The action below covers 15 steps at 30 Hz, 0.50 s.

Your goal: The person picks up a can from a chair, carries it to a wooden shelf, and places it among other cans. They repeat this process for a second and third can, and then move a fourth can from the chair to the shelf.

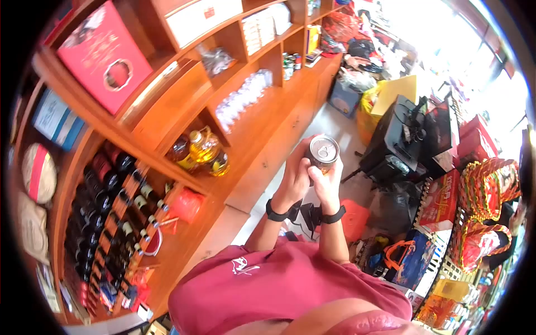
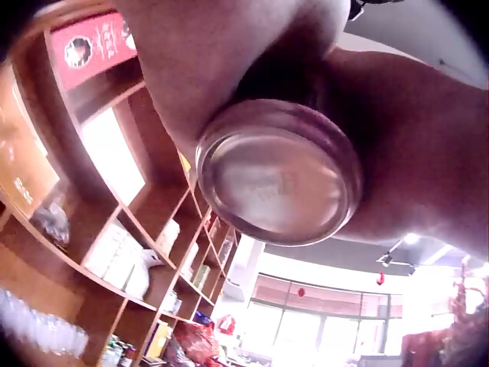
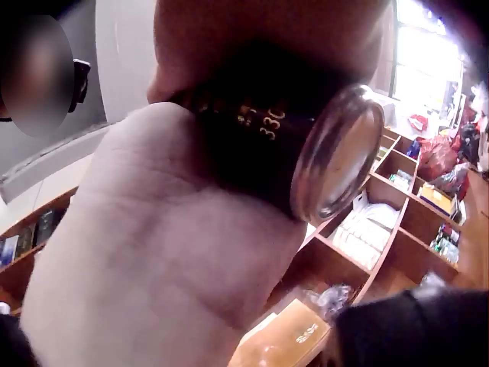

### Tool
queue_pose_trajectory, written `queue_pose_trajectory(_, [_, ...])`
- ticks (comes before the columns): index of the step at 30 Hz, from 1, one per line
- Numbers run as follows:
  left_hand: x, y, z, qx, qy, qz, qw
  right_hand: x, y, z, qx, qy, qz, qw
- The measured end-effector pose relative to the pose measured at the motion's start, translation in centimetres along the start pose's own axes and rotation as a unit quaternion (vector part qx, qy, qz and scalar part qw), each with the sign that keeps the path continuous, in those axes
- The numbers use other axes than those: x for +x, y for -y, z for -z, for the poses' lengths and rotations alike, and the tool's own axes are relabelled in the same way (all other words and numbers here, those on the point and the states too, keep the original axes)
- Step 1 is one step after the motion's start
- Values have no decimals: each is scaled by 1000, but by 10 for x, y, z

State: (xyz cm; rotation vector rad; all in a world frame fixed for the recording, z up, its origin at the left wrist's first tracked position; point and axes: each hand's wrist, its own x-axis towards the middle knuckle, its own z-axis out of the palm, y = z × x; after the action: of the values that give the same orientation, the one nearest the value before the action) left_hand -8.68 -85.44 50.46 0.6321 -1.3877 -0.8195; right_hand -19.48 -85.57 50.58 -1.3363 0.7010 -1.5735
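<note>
Brown wooden shelving [image 1: 268,114] is stacked alongside, and a dark cylindrical metal can [image 1: 331,144] is held aloft, wrapped by the left hand [image 1: 292,181] and right hand [image 1: 328,186]; lifting is done, its silver ring tab [image 1: 323,152] seemingly unraised, anything left being unclear.

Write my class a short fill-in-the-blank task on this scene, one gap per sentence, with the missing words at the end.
The left hand and right hand grip a dark cylindrical can made of ____.
A black band circles each ____.
The long brown cabinet near the dark glass bottles is made of ____.

Missing words: metal; wrist; wood.
</note>
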Motion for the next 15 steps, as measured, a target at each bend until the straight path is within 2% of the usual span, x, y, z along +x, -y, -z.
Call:
queue_pose_trajectory(5, [109,43,5,-17,51,-2,999,103,-24,16,-40,-57,3,998])
queue_pose_trajectory(9, [191,85,17,-35,83,-22,996,184,-57,31,-49,-39,24,998])
queue_pose_trajectory(11, [220,116,18,-43,94,-12,995,214,-77,37,-49,-62,30,996])
queue_pose_trajectory(15, [266,172,5,-52,98,19,994,266,-114,69,-48,-84,-25,995])
